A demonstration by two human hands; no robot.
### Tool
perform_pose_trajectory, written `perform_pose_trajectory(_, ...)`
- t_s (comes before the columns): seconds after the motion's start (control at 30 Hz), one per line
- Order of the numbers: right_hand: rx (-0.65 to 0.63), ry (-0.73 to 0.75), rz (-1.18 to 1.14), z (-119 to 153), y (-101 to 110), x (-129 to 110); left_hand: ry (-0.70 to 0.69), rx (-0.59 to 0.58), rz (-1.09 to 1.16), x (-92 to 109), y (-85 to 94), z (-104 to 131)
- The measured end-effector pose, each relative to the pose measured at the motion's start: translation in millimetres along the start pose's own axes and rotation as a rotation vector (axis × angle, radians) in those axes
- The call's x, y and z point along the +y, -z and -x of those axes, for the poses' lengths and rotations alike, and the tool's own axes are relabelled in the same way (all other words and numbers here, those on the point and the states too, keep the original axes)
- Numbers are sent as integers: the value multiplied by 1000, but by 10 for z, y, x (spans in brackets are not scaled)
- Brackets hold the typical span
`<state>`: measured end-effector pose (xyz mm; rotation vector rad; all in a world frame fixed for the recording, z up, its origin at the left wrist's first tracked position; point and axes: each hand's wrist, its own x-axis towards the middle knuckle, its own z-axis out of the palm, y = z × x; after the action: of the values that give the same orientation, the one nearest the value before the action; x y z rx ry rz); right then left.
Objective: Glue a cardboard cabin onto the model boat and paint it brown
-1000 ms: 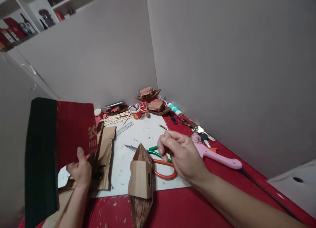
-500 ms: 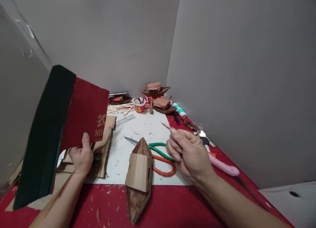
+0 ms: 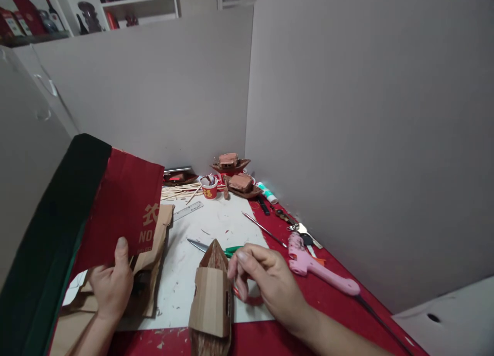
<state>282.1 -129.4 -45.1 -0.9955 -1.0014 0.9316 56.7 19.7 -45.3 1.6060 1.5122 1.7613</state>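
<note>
My left hand (image 3: 111,289) grips the lower edge of a red and dark green cardboard sheet (image 3: 119,207), thumb on the red face. Over the scissors hovers my right hand (image 3: 257,279), its fingers curled and nothing visible between them. The scissors' blades (image 3: 197,245) and part of the green handle show; the hand hides much of the red-orange handle. Just left of this hand, a brown model boat (image 3: 210,302) with a cardboard canopy points away from me. A thin metal tool (image 3: 264,228) lies across the white sheet's right edge.
A pink glue gun (image 3: 332,280) and keys (image 3: 301,230) lie on the right. Model boats (image 3: 241,183), a red cup (image 3: 209,189), thin sticks (image 3: 177,192) and a ruler (image 3: 188,211) are farther back. Brown cardboard (image 3: 154,273) is beside my left hand. Grey panels enclose the table.
My right hand has let go of the thin metal tool, which now lies on the table, and has moved left and down over the scissors. The view has tilted up, showing shelves.
</note>
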Motion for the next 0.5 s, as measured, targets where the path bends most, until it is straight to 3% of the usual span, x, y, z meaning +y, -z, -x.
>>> perform_pose_trajectory(0.1,-6,0,13,18,-11,26,-85,87,-98,-46,31,3)
perform_pose_trajectory(0.17,-12,-5,-1,28,-11,39,-151,79,-143,-71,49,2)
perform_pose_trajectory(0.5,-68,34,-1,56,12,37,-153,56,-341,-132,86,-2)
